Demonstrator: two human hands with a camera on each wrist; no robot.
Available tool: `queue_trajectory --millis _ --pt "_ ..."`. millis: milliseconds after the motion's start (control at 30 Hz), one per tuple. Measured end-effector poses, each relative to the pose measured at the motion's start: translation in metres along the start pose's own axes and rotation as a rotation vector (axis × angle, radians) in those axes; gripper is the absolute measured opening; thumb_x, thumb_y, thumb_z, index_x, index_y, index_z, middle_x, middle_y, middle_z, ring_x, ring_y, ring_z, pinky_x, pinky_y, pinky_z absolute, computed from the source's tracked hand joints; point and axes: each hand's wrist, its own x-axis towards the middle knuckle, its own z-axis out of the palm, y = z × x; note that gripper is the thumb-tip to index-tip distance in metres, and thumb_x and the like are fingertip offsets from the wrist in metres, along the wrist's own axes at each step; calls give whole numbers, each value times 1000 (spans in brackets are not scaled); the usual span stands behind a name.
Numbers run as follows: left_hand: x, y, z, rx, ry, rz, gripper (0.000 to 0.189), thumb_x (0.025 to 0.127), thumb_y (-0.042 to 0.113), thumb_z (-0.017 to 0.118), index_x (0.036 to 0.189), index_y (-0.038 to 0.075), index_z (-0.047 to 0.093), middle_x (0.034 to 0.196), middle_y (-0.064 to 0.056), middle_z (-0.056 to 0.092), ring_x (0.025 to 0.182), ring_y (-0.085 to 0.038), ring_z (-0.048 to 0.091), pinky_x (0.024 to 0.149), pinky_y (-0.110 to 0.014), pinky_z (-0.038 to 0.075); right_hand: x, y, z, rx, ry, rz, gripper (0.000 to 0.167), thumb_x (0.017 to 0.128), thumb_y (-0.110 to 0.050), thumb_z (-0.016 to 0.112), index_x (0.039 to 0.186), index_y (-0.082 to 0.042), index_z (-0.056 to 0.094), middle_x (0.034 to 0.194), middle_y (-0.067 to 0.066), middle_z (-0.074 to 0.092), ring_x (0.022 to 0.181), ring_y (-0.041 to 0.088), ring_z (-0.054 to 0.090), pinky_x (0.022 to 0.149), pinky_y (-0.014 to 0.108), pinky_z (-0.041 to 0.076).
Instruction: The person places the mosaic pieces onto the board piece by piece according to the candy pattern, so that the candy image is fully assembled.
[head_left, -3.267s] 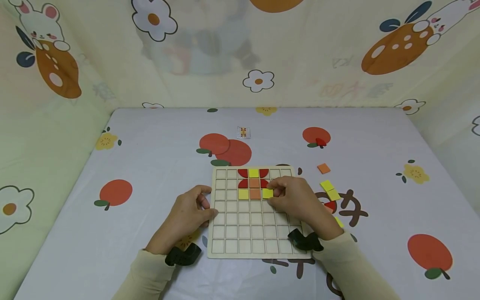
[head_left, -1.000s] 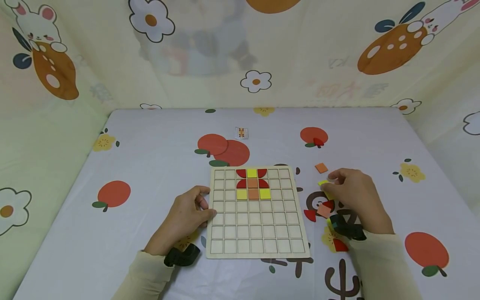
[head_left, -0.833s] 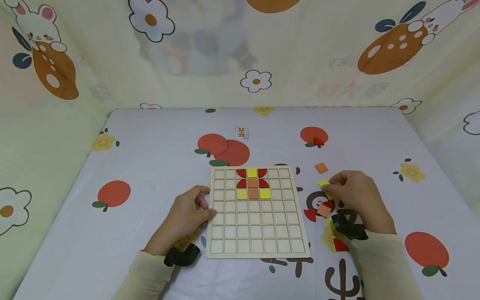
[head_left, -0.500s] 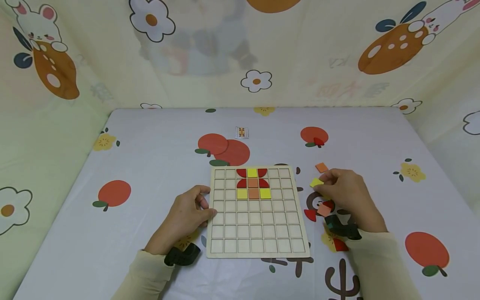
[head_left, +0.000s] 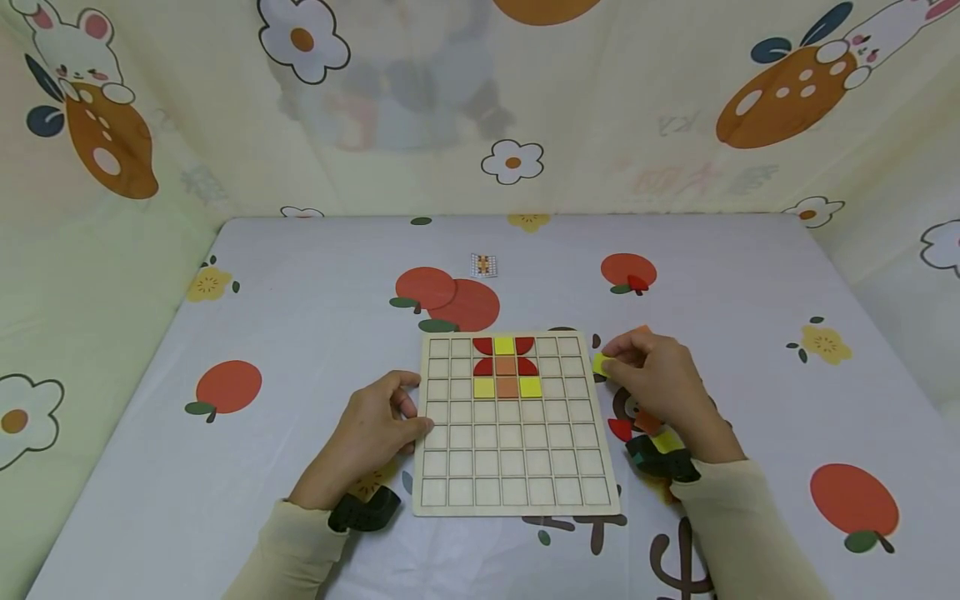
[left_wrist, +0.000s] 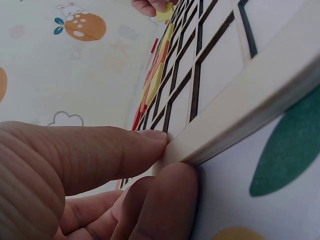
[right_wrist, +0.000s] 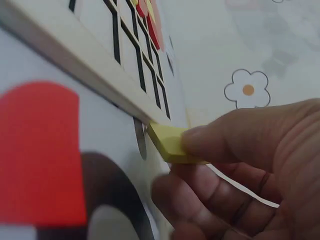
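Yellow tile (right_wrist: 167, 141) part-hidden; card (head_left: 483, 266) indistinct

Tabletop (head_left: 337, 317) under pale cloth, printed with red fruit (head_left: 228, 383), yellow flowers (head_left: 828, 346) and dark lettering (head_left: 682, 567). Flat on it, near the middle: square-celled grid board (head_left: 510, 462). Beyond that, small patterned card (head_left: 483, 266). Right of board, loose pieces: red wedge (head_left: 619, 429), orange tile (head_left: 648, 423) near it, yellow tile (head_left: 666, 441) partly covered. Farther back, second orange tile (head_left: 643, 329), mostly hidden; another red piece (head_left: 637, 283) on a printed fruit.
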Motion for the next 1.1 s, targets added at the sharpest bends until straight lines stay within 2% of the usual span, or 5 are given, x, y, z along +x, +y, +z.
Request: queue_trajectory --millis 200,333,700,900,1100 --pt "-1 0 -1 -2 0 6 61 86 5 83 140 0 57 89 -8 58 59 -17 61 55 -26 50 0 -3 3 -6 -6 18 23 96 -13 72 117 -3 73 103 14 67 86 27 65 59 31 55" --pt "0 -1 -1 -9 -3 18 59 87 4 82 140 -1 57 89 -8 58 59 -17 60 55 -27 51 0 -5 3 -59 -28 14 31 92 -9 75 122 -1 73 101 15 66 89 28 62 63 31 54" --pt "0 -2 -1 -12 -5 15 60 87 4 82 140 0 57 89 -8 58 58 -17 61 55 -27 51 1 -7 2 -241 -31 -47 37 90 -15 78 121 5 73 86 10 65 76 24 55 57 32 47" --pt "0 -2 -1 -6 -1 10 60 86 4 83 140 -1 57 89 -8 58 58 -17 61 55 -27 50 -2 -12 4 -197 -18 -13 37 91 -17 78 121 2 73 87 9 63 74 24 54 51 31 45" --pt "0 -2 -1 -9 -6 22 59 87 4 82 140 0 57 89 -8 58 59 -17 61 55 -26 50 -6 -26 15 -118 -51 -61 36 89 -15 81 119 2 74 85 7 63 80 23 56 55 28 47"
